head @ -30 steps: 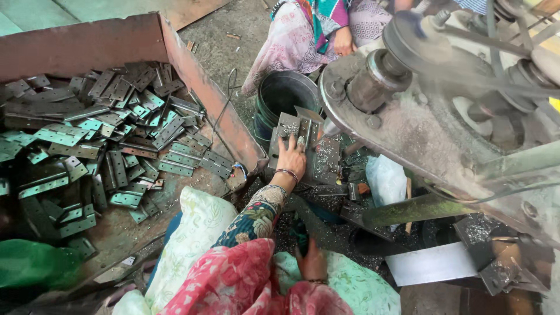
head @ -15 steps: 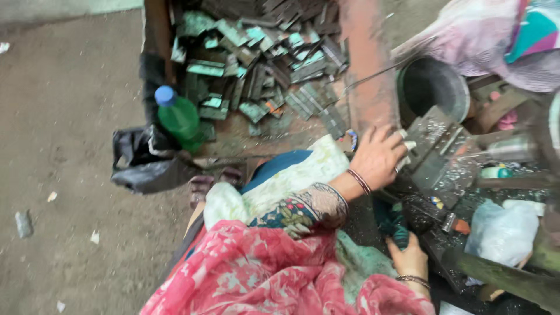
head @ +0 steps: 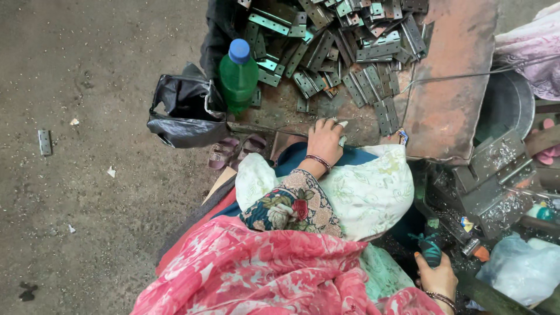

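My left hand (head: 324, 142), with a bangle at the wrist and a floral sleeve, rests fingers-down on the near edge of a rusty metal tray (head: 449, 99). It is just short of a heap of grey metal hinges (head: 344, 44), and I see nothing in its grip. My right hand (head: 436, 277) is low at the bottom right, closed round a dark teal handle (head: 430, 248) beside a grey press machine (head: 493, 181). A pale flowered cloth (head: 367, 189) covers my lap.
A green plastic bottle with a blue cap (head: 238, 76) stands by a black bag (head: 184, 114) left of the tray. Small sandals (head: 233, 150) lie below it. A metal bowl (head: 510, 102) and another person's clothing (head: 531, 49) are at the right. One hinge (head: 44, 142) lies on the floor.
My left hand has left the press machine and moved back to the tray's edge by the hinge heap. The view has swung left and down. The right hand has stayed on the handle.
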